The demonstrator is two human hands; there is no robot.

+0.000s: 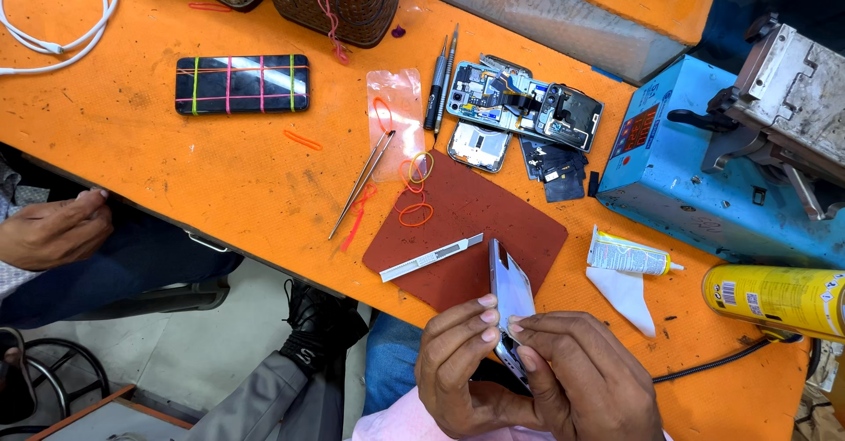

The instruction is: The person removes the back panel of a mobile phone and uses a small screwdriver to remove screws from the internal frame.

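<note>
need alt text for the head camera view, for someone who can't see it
Two bare hands, left hand and right hand, hold a slim silver phone body on edge over an orange workbench. Nearby lie a dark red rubber mat, a grey utility knife, metal tweezers, a white glue tube and a dismantled phone frame.
</note>
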